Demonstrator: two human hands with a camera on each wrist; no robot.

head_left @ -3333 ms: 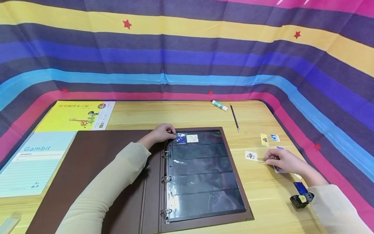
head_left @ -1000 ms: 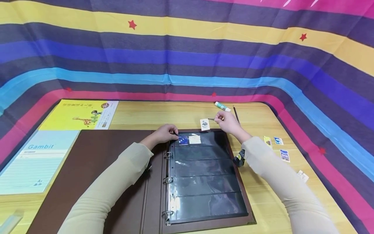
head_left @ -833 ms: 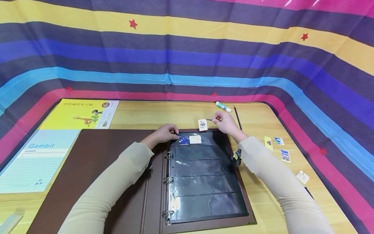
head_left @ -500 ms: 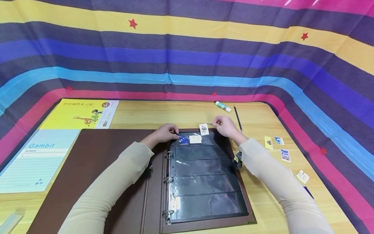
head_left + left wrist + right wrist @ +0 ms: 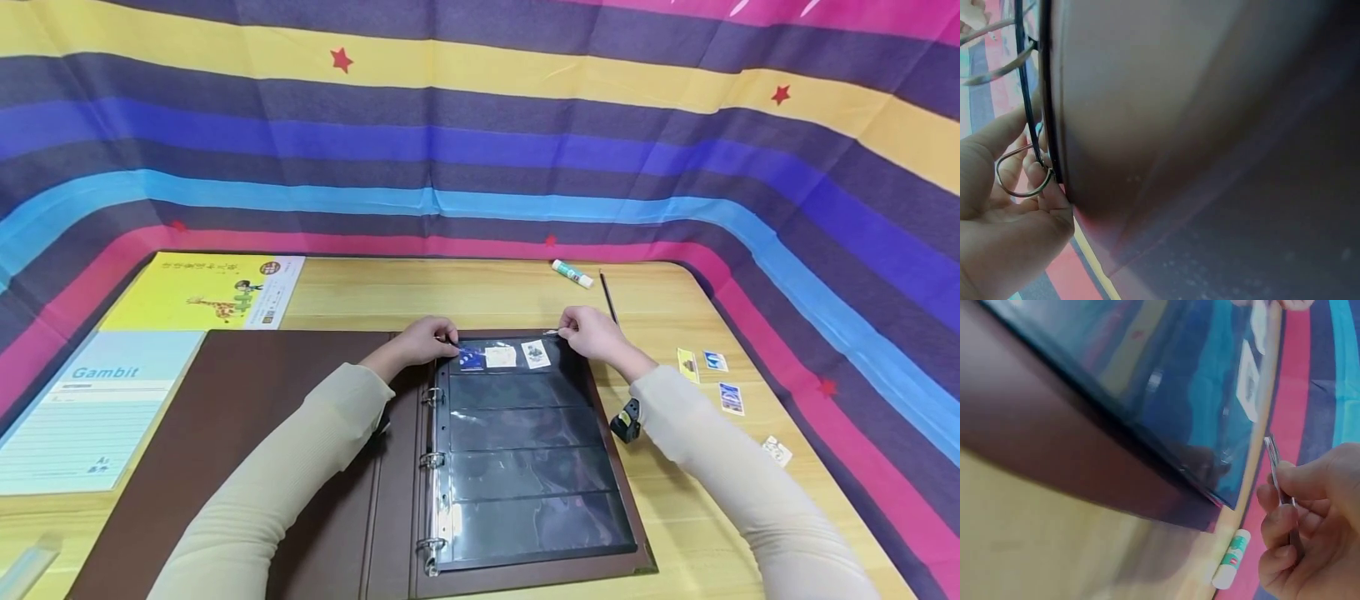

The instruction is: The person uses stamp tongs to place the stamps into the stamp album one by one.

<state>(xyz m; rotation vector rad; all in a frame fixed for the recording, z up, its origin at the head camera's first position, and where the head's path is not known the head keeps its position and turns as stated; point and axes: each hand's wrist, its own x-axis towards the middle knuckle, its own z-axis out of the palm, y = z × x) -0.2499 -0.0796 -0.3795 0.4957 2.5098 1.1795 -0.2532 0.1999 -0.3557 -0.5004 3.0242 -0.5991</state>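
Observation:
A brown ring binder [image 5: 292,433] lies open with a black stock page [image 5: 532,429] of clear strips in it. My left hand [image 5: 422,340] pinches the page's top left corner; in the left wrist view its fingers [image 5: 1054,194] close there beside a metal ring [image 5: 1007,181]. My right hand [image 5: 594,335] holds tweezers [image 5: 1274,465] at the page's top right edge, their tips apart from the stamps. In the top strip sit a blue stamp [image 5: 472,359], a pale stamp [image 5: 501,357] and, slightly tilted, a white stamp with a dark picture [image 5: 536,354].
Several loose stamps lie to the right, among them a yellow one [image 5: 687,365] and a purple-blue one [image 5: 731,398]. A glue stick [image 5: 572,273] and a pencil [image 5: 608,298] lie behind. At left are a yellow booklet [image 5: 202,292] and a pale blue Gambit notebook [image 5: 97,417].
The white stamp with the dark picture went from the right side of the table to the top strip, carried by the tweezers. My right hand then drew back rightward; the left stayed.

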